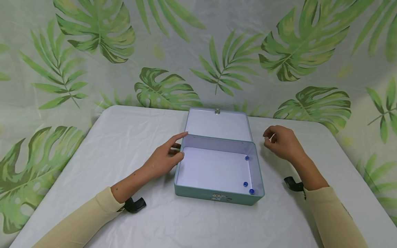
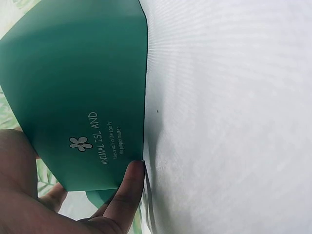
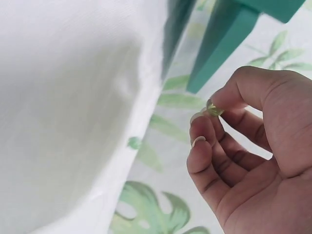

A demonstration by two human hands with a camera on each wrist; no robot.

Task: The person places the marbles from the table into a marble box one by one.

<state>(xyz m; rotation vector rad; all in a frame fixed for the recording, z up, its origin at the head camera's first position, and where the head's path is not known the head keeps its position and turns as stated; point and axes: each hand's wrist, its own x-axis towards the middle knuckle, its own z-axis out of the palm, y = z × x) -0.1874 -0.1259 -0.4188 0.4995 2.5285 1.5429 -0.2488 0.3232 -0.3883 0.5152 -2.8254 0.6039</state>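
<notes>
An open green tin box (image 1: 214,200) with a pale lining stands mid-table, its lid (image 1: 217,124) folded back. Inside, along the right, lie three small blue beads (image 1: 246,158), two near the front corner and one farther back. My left hand (image 1: 162,160) holds the box at its left rear, index fingertip on the rim's corner and thumb at the left rim. In the left wrist view a finger touches the printed green side wall (image 2: 83,87). Right of the box, my right hand (image 1: 283,143) pinches a tiny clear, yellow-green piece (image 3: 214,110) between thumb and fingertips; its exact shape is mostly hidden.
A white cloth (image 1: 130,137) covers the table. Behind it hangs a leaf-patterned curtain (image 1: 229,69), close to the lid's far edge. The lid carries a metal clasp (image 1: 217,111), and a latch plate (image 1: 218,197) sits on the box's front wall. Black wrist cameras are strapped to both forearms.
</notes>
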